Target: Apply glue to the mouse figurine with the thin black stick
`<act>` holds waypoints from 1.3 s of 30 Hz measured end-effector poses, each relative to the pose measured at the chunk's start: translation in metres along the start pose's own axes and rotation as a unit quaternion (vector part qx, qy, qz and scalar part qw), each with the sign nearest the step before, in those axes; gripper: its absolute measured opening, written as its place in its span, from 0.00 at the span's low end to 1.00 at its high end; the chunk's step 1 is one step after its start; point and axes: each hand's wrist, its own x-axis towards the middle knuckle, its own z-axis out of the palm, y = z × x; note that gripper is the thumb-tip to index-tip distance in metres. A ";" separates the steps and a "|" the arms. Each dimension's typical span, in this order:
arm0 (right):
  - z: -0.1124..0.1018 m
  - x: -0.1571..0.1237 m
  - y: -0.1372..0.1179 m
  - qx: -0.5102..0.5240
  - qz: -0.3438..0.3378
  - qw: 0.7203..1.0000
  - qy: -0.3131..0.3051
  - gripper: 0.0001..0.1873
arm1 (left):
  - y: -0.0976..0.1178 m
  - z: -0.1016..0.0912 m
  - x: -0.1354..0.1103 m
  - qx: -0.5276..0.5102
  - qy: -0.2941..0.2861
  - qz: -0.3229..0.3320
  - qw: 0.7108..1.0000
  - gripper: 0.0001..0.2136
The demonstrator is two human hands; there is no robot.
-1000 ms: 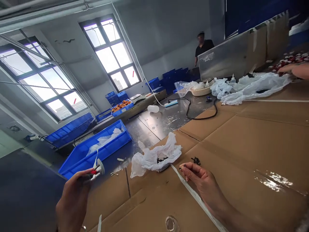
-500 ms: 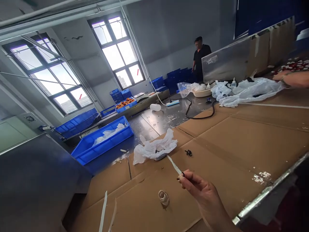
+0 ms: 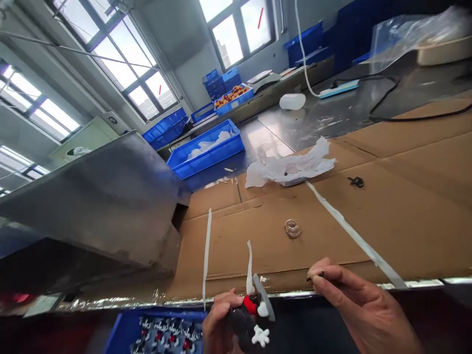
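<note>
We hold small cartoon figure clamped in left hand, low at table edge, above blue bin of like figures. Right hand pinches tiny black piece at fingertips, just right of figure. More black pieces lie on cardboard near white bag.

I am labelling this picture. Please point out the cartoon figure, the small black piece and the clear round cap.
cartoon figure (image 3: 254, 314), head view, red middle part.
small black piece (image 3: 320, 274), head view, end at the right fingertips.
clear round cap (image 3: 292, 228), head view, rim.
</note>
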 end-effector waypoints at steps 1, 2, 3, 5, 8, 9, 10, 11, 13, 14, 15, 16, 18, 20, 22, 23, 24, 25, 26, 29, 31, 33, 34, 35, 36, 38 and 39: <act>0.002 -0.003 0.003 -0.009 0.001 1.000 -0.019 0.08 | -0.003 -0.002 -0.004 0.009 0.004 0.017 1.000 0.14; 0.004 -0.005 0.005 -0.018 0.000 0.999 -0.036 0.07 | -0.006 -0.003 -0.007 0.018 0.008 0.038 0.999 0.13; 0.006 -0.008 0.007 -0.026 -0.001 0.998 -0.051 0.07 | -0.007 -0.003 -0.010 0.028 0.012 0.060 0.998 0.11; 0.012 -0.012 0.006 -0.044 -0.007 0.996 -0.074 0.06 | -0.008 -0.003 -0.015 0.045 0.014 0.099 0.994 0.10; 0.019 -0.016 0.002 -0.069 -0.016 0.993 -0.096 0.05 | -0.008 -0.003 -0.018 0.059 0.008 0.119 0.991 0.08; 0.021 -0.017 0.001 -0.074 -0.018 0.992 -0.101 0.05 | -0.008 -0.004 -0.018 0.067 0.003 0.126 0.990 0.07; 0.023 -0.017 0.000 -0.076 -0.020 0.991 -0.107 0.04 | -0.008 -0.005 -0.018 0.078 0.003 0.136 0.988 0.07; 0.024 -0.017 0.000 -0.075 -0.021 0.990 -0.114 0.03 | -0.009 -0.006 -0.018 0.091 0.004 0.149 0.985 0.07; 0.027 -0.017 0.000 -0.067 -0.021 0.990 -0.122 0.03 | -0.010 -0.010 -0.018 0.114 -0.007 0.176 0.978 0.07; 0.027 -0.017 0.000 -0.066 -0.015 0.990 -0.123 0.04 | -0.010 -0.012 -0.018 0.120 -0.017 0.186 0.975 0.07; 0.028 -0.017 0.001 -0.064 -0.005 0.990 -0.124 0.04 | -0.010 -0.014 -0.018 0.123 -0.028 0.190 0.974 0.07; 0.029 -0.017 0.002 -0.062 0.006 0.991 -0.121 0.05 | -0.011 -0.017 -0.017 0.125 -0.039 0.191 0.973 0.07; 0.029 -0.017 0.005 -0.054 0.036 0.992 -0.112 0.08 | -0.012 -0.021 -0.016 0.119 -0.056 0.189 0.973 0.07; 0.029 -0.016 0.008 -0.041 0.057 0.992 -0.105 0.11 | -0.013 -0.022 -0.014 0.108 -0.049 0.174 0.978 0.07; 0.028 -0.016 0.010 -0.031 0.066 0.992 -0.099 0.12 | -0.014 -0.019 -0.009 0.096 -0.037 0.134 0.986 0.11; 0.027 -0.015 0.011 -0.027 0.069 0.993 -0.095 0.13 | -0.015 -0.017 -0.005 0.093 -0.033 0.103 0.990 0.13; 0.027 -0.014 0.011 -0.024 0.070 0.993 -0.091 0.13 | -0.016 -0.013 0.001 0.093 -0.032 0.068 0.993 0.15; 0.026 -0.014 0.011 -0.020 0.069 0.994 -0.088 0.14 | -0.018 -0.009 0.008 0.094 -0.039 0.037 0.994 0.17; 0.026 -0.014 0.011 -0.017 0.068 0.994 -0.086 0.14 | -0.020 -0.006 0.015 0.097 -0.048 0.012 0.994 0.18; 0.025 -0.014 0.011 -0.013 0.056 0.995 -0.083 0.14 | -0.027 0.000 0.043 0.111 -0.060 -0.016 0.992 0.19; 0.023 -0.014 0.011 -0.019 0.043 0.996 -0.081 0.13 | -0.032 0.000 0.063 0.129 -0.075 -0.019 0.989 0.19; 0.018 -0.011 0.012 -0.027 0.012 0.997 -0.072 0.11 | -0.036 -0.001 0.082 0.145 -0.095 -0.016 0.985 0.18; 0.013 -0.008 0.013 -0.029 -0.011 0.997 -0.064 0.09 | -0.038 0.001 0.093 0.150 -0.102 -0.010 0.983 0.18; 0.008 -0.003 0.014 -0.031 -0.038 0.997 -0.052 0.07 | -0.042 0.003 0.105 0.151 -0.106 -0.003 0.983 0.17; 0.001 0.004 0.014 -0.033 -0.067 0.996 -0.038 0.06 | -0.047 0.008 0.118 0.150 -0.108 0.007 0.983 0.16; -0.017 0.022 0.015 -0.035 -0.126 0.991 0.006 0.04 | -0.062 0.026 0.149 0.151 -0.113 0.025 0.982 0.15; -0.027 0.033 0.016 -0.036 -0.152 0.987 0.034 0.06 | -0.073 0.038 0.167 0.155 -0.119 0.032 0.980 0.14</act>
